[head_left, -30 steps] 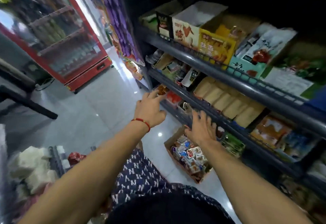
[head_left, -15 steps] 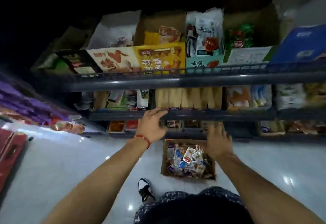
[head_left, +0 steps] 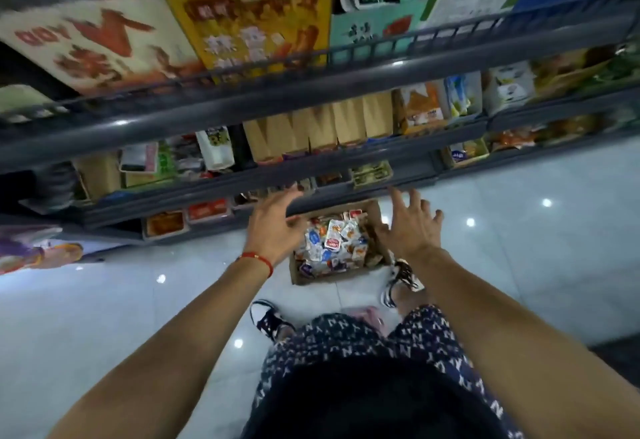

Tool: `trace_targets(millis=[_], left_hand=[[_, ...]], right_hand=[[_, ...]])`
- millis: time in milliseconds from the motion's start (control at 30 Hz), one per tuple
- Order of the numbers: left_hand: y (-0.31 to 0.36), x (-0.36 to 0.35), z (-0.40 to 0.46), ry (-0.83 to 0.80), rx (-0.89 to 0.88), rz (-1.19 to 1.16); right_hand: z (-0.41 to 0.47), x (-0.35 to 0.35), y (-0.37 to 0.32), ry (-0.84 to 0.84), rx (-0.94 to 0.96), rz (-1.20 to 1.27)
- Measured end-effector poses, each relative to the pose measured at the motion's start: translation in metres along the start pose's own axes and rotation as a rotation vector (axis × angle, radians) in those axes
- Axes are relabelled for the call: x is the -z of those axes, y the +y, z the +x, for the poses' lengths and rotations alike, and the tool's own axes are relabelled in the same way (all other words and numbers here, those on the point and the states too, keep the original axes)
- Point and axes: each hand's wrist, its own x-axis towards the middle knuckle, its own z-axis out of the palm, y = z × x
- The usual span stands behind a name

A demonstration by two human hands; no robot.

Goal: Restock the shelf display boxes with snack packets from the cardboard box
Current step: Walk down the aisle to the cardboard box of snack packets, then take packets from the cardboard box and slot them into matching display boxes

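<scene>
Shelf unit (head_left: 311,96) of dark metal, its tiers crossing the whole upper frame, each front edge lined with display boxes (head_left: 372,172). Floor (head_left: 104,317) of pale glossy tile below. Cardboard box (head_left: 334,241) on the floor against the foot of the shelf unit, its long axis running left to right, heaped with small snack packets (head_left: 332,239). Left hand (head_left: 273,227) over the box's left edge, fingers straight and loosely together, holding nothing. Right hand (head_left: 412,224) over the right edge, fingers spread, likewise empty. The packets lie between and below both hands, about equally near to each; a grasp calls for both to drop inward. Legible writing: "BDY" on the white top-tier carton (head_left: 97,44), apparently inverted; other labels are too blurred to read.
</scene>
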Motion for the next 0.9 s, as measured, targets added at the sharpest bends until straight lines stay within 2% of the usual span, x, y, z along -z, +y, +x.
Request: trace_targets(millis=[133, 300, 400, 567, 633, 733, 800, 900], left_hand=[[-0.008, -0.072, 0.017, 0.112, 0.085, 0.061], [-0.038, -0.163, 0.042, 0.090, 0.272, 0.150], [-0.073, -0.211, 0.069, 0.110, 0.255, 0.186], [-0.163, -0.291, 0.114, 0.048, 0.292, 0.286], [-0.202, -0.320, 0.130, -0.023, 0.242, 0.299], [-0.247, -0.354, 0.149, -0.095, 0.051, 0.343], [-0.263, -0.364, 0.157, -0.122, 0.000, 0.424], [-0.269, -0.369, 0.158, -0.137, -0.045, 0.604]], right_hand=[[0.051, -0.039, 0.029, -0.133, 0.090, -0.084], [0.111, -0.117, 0.055, -0.194, 0.231, -0.049], [0.154, -0.179, 0.065, -0.175, 0.332, -0.031], [0.214, -0.285, 0.064, -0.300, 0.533, -0.174], [0.239, -0.317, 0.056, -0.329, 0.545, -0.191], [0.261, -0.350, 0.047, -0.440, 0.551, -0.223], [0.265, -0.361, 0.046, -0.501, 0.582, -0.347], [0.257, -0.354, 0.042, -0.478, 0.595, -0.459]])
